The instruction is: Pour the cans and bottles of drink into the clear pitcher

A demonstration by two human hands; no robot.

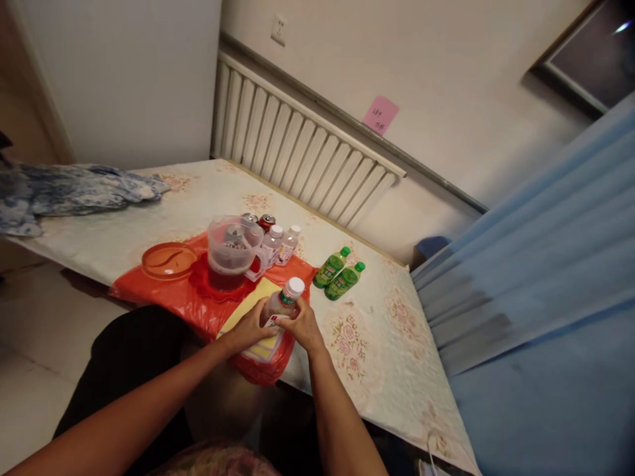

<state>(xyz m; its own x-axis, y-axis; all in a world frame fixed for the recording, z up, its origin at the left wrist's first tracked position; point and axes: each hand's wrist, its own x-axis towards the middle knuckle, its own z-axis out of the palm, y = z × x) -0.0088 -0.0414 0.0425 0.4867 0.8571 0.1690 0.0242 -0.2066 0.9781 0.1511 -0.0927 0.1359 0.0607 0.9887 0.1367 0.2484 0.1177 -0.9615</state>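
Observation:
A clear bottle (280, 304) with a white cap and a green neck band is held upright between both hands near the table's front. My left hand (251, 325) wraps its left side, and my right hand (303, 325) grips its right side, thumb across the label. Under them lies a yellow cloth (262, 289) on a red plastic sheet (149, 287). Just behind and left, a clear plastic pitcher (229, 254) holds some dark liquid and stands in a red scalloped dish (198, 281).
Left of the pitcher lies an orange lid (169, 260). Behind it stand cans (267, 221) and two white-capped bottles (289, 244). Two green bottles (343, 281) lean on the tablecloth (397, 344) at right. A blue curtain (536, 297) hangs right; a radiator (292, 135) lines the wall.

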